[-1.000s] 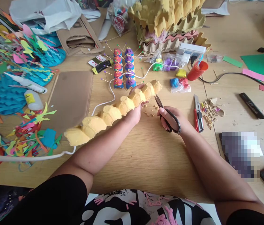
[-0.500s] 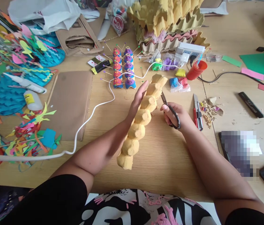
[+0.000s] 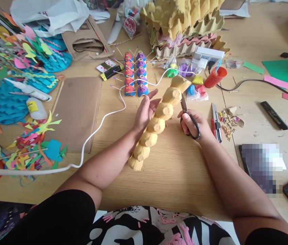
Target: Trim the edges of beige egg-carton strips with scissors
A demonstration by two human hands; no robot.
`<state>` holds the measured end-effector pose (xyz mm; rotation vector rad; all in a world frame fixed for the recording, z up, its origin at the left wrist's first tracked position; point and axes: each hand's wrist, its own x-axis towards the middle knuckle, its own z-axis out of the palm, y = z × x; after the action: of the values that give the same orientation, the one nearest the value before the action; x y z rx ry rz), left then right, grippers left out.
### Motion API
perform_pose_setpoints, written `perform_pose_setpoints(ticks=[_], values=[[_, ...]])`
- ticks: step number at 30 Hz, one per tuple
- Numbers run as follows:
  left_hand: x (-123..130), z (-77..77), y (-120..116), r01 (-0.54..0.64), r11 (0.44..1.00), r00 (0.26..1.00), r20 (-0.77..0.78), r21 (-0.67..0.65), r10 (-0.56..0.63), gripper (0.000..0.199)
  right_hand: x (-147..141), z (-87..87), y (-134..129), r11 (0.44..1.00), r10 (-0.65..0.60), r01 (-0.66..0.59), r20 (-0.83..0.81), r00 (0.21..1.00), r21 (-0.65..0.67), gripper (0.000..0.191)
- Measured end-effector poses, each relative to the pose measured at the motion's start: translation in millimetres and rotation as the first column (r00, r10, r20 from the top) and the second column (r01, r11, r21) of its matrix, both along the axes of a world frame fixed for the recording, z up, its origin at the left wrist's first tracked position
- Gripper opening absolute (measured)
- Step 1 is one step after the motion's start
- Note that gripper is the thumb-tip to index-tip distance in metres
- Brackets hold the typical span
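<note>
A long strip of yellow egg carton cups (image 3: pixel 156 126) slants over the table, its far end up and to the right. My left hand (image 3: pixel 145 110) holds it from the left side, with some fingers hidden behind the cups. In my right hand (image 3: pixel 192 124) is a pair of scissors (image 3: pixel 184 103) with black handles, fingers wrapped round the loops. The blades point up beside the strip's right edge near its far end. Beyond the strip stand two rows of painted carton caterpillars, one red (image 3: pixel 129 73) and one purple (image 3: pixel 141 73), with pins as feelers.
A box cutter (image 3: pixel 216 122) lies right of my right hand beside paper scraps (image 3: pixel 229 124). A white cable (image 3: pixel 105 117) crosses the table on the left. Stacked egg trays (image 3: pixel 185 20), a red cup (image 3: pixel 215 76) and a cardboard sheet (image 3: pixel 76 112) lie around.
The egg carton strip has tilted further, its far end shifting right and its near end rising. My left hand's fingers have spread somewhat, and my right hand with the scissors has moved slightly right.
</note>
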<state>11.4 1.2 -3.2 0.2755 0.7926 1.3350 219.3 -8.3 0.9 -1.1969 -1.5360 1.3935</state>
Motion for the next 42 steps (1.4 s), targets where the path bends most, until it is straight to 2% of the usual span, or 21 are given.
perform_pose_setpoints(ticks=[3,6,11,13,15,19,23,27,42], values=[[0.7,-0.7,-1.1,0.083,0.994,0.992,-0.106,0.072,-0.075,0.028,-0.1,-1.1,-0.3,1.000,-0.025,0.025,0.033,0.999,0.000,0.066],[2.7,-2.9,-3.1,0.131,0.974,0.967,-0.238,0.184,-0.085,0.020,-1.3,-2.7,-1.1,0.998,-0.055,0.055,0.056,0.997,-0.004,0.065],[1.3,-7.5,-1.4,0.167,0.959,0.975,-0.184,0.228,-0.126,0.019,-5.1,-2.5,-2.3,0.997,-0.070,0.072,0.049,0.996,-0.042,0.067],[-0.8,-8.7,-0.7,0.204,0.946,0.970,-0.183,0.251,-0.160,0.032,-7.0,-1.1,-3.2,0.996,-0.050,0.054,0.054,0.997,-0.076,0.068],[-2.9,-9.4,-1.2,0.235,0.946,0.959,-0.210,0.223,-0.189,0.040,-8.7,0.7,-4.3,0.993,-0.028,0.034,0.062,0.998,-0.109,0.068],[-6.7,-9.6,-2.8,0.217,0.971,0.959,-0.207,0.103,-0.193,0.033,-10.8,3.5,-5.4,0.991,0.006,0.003,0.064,0.998,-0.132,0.067],[-10.7,-9.2,-1.5,0.243,0.969,0.959,-0.159,0.047,-0.233,0.034,-11.3,5.3,-6.2,0.992,0.048,-0.041,0.058,0.997,-0.123,0.068],[-12.0,-8.0,0.1,0.221,0.975,0.968,-0.125,0.022,-0.216,0.035,-11.8,6.7,-7.5,0.991,0.087,-0.082,0.047,0.995,-0.107,0.067],[-12.8,-5.4,-0.7,0.233,0.972,0.966,-0.112,-0.022,-0.234,0.034,-12.9,8.5,-9.7,0.990,0.106,-0.098,0.077,0.991,-0.103,0.070]])
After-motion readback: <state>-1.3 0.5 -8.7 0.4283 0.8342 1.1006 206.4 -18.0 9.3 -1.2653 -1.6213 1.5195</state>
